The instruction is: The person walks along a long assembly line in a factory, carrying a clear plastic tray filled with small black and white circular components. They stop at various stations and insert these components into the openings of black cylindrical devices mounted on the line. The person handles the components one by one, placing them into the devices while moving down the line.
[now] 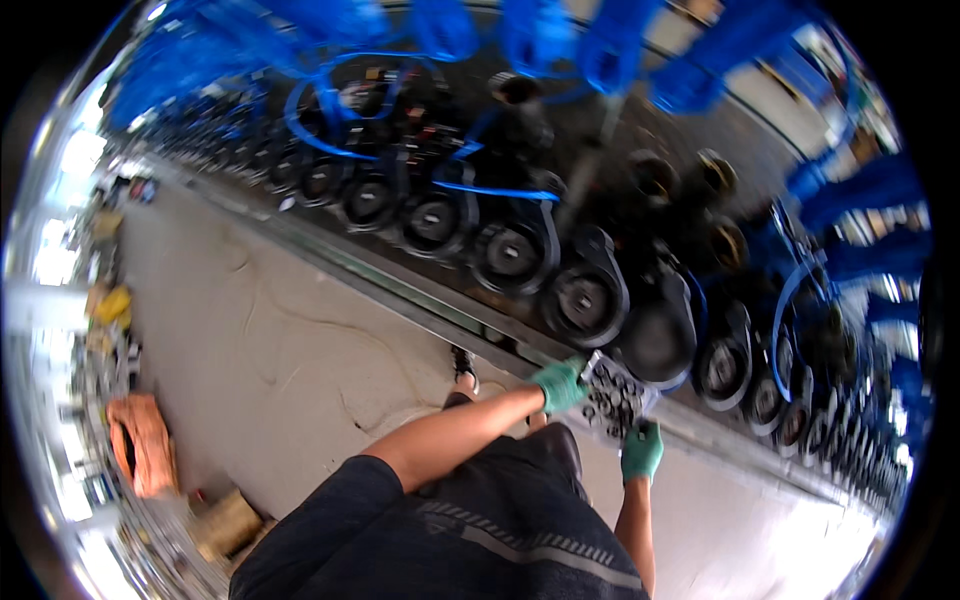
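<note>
My left hand point(562, 386), in a green glove, is closed on the left edge of a pale, shallow tray point(590, 418). Small black ring-like parts point(617, 388) lie scattered in it; blur hides their exact kind. At the tray's right side is my right hand point(642, 452), also gloved in green, with its fingers bent together. Something dark shows at those fingertips, too small to name. Just beyond the tray stands a large black round housing point(660, 340), part of a long row along the bench. Another black housing point(586, 303) is to its left.
A metal rail point(420, 290) runs along the bench's near edge. Blue hoses point(500, 190) loop over the housings, and blue covers point(620, 45) hang above. An orange sack point(140, 445) and a cardboard box point(228, 522) lie at the left. A thin cord trails on the floor point(260, 330).
</note>
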Action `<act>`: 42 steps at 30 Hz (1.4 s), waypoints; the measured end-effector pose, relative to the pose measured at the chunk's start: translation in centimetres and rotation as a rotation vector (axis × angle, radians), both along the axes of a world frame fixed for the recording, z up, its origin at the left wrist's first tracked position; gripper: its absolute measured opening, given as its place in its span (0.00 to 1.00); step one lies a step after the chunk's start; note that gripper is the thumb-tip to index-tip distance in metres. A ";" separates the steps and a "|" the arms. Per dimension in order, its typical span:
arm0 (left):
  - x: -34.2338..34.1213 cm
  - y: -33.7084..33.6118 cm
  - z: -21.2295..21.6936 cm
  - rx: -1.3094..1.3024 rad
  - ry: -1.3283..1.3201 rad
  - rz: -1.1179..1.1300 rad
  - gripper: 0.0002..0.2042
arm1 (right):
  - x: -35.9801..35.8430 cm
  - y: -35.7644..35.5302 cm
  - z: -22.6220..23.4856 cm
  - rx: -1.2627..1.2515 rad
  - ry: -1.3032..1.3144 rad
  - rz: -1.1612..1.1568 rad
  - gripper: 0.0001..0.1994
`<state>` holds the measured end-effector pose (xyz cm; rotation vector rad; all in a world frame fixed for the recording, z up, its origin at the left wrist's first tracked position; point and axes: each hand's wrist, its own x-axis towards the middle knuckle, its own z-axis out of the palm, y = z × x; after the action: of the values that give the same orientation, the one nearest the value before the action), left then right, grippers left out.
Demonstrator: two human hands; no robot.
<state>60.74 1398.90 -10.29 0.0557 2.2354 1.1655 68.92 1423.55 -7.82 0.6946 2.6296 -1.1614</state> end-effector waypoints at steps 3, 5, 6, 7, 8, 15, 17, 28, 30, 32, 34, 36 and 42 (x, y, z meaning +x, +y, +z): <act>2.7 -2.9 -2.2 0.186 -0.001 0.158 0.26 | 0.9 -2.8 -0.6 -0.161 0.082 0.169 0.05; 3.9 -6.5 0.5 0.314 -0.024 0.248 0.30 | 1.6 -5.2 -1.4 -0.421 -0.007 0.117 0.03; 4.5 -9.1 2.1 0.407 -0.115 0.343 0.31 | 1.1 -6.9 -0.6 -0.484 -0.044 0.169 0.04; 5.7 -11.8 3.4 0.508 -0.204 0.435 0.32 | 0.5 -8.8 0.6 -0.543 -0.084 0.222 0.04; 7.2 -14.3 2.5 0.622 -0.295 0.541 0.33 | 0.5 -10.5 0.9 -0.503 -0.088 0.313 0.05; 20.6 -31.2 4.9 1.363 -0.262 1.127 0.38 | -3.6 -29.4 4.3 -0.542 -0.157 0.860 0.11; 23.4 -35.5 6.6 1.425 -0.218 1.201 0.38 | -4.1 -36.0 5.9 -0.556 -0.188 0.957 0.11; 41.3 -54.0 9.7 1.651 0.351 1.667 0.36 | -5.1 -64.7 3.8 -0.371 -0.142 1.370 0.11; 43.5 -56.3 10.2 1.662 0.438 1.795 0.38 | -6.7 -66.3 0.4 -0.321 -0.120 1.377 0.10; 44.4 -58.3 10.6 1.609 0.540 1.941 0.40 | -8.3 -68.6 -2.7 -0.267 -0.065 1.400 0.10; 44.9 -60.5 11.0 1.565 0.702 2.081 0.41 | -7.9 -73.1 -1.4 -0.206 -0.138 1.395 0.10; 44.6 -64.8 11.2 1.555 0.840 2.108 0.41 | -9.3 -78.1 -3.2 -0.230 -0.216 1.298 0.10; 43.3 -82.1 15.1 1.399 1.062 2.118 0.40 | -9.5 -103.8 -4.1 -0.047 -0.018 1.596 0.15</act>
<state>104.08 1316.79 4.83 0.7287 -0.1747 -1.6868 59.47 1319.75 -11.92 -1.2123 2.0047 -0.5782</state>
